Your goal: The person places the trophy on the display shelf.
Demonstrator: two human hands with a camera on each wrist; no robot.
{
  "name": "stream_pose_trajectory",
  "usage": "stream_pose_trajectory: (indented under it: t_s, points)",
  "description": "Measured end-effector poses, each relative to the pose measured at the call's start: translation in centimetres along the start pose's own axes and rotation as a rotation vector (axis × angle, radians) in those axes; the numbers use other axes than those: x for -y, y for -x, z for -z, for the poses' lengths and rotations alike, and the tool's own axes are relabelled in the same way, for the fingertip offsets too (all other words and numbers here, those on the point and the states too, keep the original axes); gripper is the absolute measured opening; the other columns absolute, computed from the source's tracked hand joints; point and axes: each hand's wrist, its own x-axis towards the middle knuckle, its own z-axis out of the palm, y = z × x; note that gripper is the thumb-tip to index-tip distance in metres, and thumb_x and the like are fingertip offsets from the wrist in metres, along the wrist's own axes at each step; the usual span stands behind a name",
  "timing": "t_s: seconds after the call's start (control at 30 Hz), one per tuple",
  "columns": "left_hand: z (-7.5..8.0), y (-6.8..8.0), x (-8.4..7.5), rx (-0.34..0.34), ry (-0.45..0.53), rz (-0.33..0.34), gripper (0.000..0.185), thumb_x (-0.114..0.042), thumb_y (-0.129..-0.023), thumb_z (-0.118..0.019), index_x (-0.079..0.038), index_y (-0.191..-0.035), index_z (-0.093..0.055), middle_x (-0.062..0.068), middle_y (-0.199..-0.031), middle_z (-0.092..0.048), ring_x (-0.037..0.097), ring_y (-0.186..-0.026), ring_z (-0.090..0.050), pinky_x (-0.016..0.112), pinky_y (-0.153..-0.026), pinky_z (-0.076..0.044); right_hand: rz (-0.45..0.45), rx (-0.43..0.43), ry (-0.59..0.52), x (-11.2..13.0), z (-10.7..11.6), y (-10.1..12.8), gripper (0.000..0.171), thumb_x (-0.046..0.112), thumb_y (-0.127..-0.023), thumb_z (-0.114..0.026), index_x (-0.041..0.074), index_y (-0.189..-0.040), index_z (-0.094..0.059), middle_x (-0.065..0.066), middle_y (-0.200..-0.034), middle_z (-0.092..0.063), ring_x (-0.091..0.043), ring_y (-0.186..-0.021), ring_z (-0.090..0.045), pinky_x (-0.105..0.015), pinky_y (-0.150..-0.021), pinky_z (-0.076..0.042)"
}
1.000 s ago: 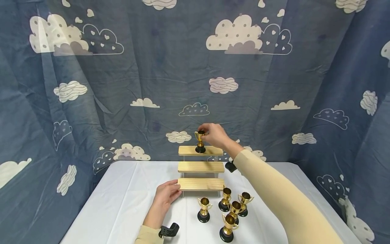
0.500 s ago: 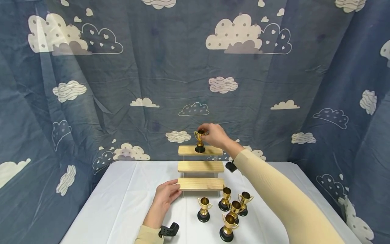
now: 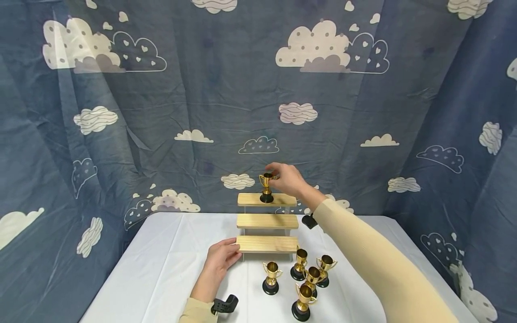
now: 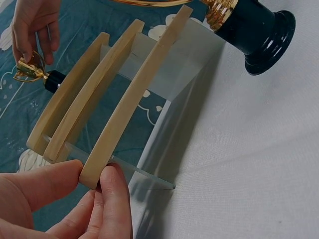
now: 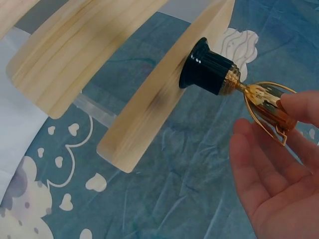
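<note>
A three-tier wooden shelf stand (image 3: 267, 221) with clear side supports stands at the back of the table. On its top tier a small gold trophy cup (image 3: 266, 188) with a black base is upright, its base touching the board. My right hand (image 3: 287, 180) holds this cup by its gold bowl, thumb and fingers on either side, as the right wrist view shows. My left hand (image 3: 220, 260) pinches the left end of the lowest board (image 4: 132, 107) between thumb and fingers. In front of the stand, another trophy cup (image 3: 271, 278) stands upright by itself.
Several more trophy cups (image 3: 304, 303) stand close together at the front right, partly overlapping in view. A white cloth (image 3: 161, 264) covers the table. Behind and beside it hangs a blue curtain (image 3: 226, 98) with clouds. A black strap (image 3: 225, 305) is on the left wrist.
The head view has shifted very slightly. Both hands, the stand and the trophy cups otherwise keep their places.
</note>
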Motion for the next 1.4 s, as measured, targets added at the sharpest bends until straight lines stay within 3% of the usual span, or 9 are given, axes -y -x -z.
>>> stream_pose_trajectory:
  t_s: [0.33,0.7,1.07,1.4]
  points:
    - [-0.2,0.1,-0.1,-0.005,-0.005,0.008,0.045,0.007,-0.086,-0.069,0.01,-0.13,-0.059,0.025,-0.119,-0.064,0.022,-0.094,-0.069,0.034,-0.083,-0.06,0.025,-0.002,0.042,-0.1,1.6,0.7,0.053,0.021,-0.093,-0.071,0.017,-0.143,-0.055,-0.007,-0.118,-0.068,-0.027,-0.104,-0.063,-0.049,-0.089,-0.053]
    - [-0.1,0.3,0.1,0.023,-0.008,-0.017,0.045,0.006,-0.088,-0.066,0.012,-0.131,-0.056,0.028,-0.122,-0.061,0.021,-0.094,-0.068,0.035,-0.083,-0.06,0.032,-0.027,0.037,0.5,3.1,2.1,0.051,0.021,-0.092,-0.072,0.019,-0.141,-0.056,-0.01,-0.121,-0.067,-0.024,-0.1,-0.067,-0.045,-0.084,-0.056]
    - [-0.2,0.3,0.0,0.021,-0.012,-0.012,0.045,0.005,-0.088,-0.066,0.012,-0.131,-0.056,0.027,-0.122,-0.062,0.022,-0.095,-0.068,0.034,-0.083,-0.06,0.039,-0.032,0.011,1.8,5.7,5.2,0.052,0.023,-0.094,-0.071,0.022,-0.143,-0.054,-0.011,-0.125,-0.065,-0.023,-0.104,-0.066,-0.044,-0.082,-0.057]
    - [0.0,0.3,-0.1,0.017,-0.012,-0.011,0.045,0.005,-0.089,-0.066,0.012,-0.133,-0.055,0.027,-0.123,-0.061,0.022,-0.097,-0.068,0.035,-0.085,-0.059,0.098,-0.054,0.071,2.6,6.8,8.3,0.054,0.023,-0.093,-0.073,0.02,-0.143,-0.053,-0.007,-0.122,-0.066,-0.022,-0.102,-0.066,-0.042,-0.081,-0.057]
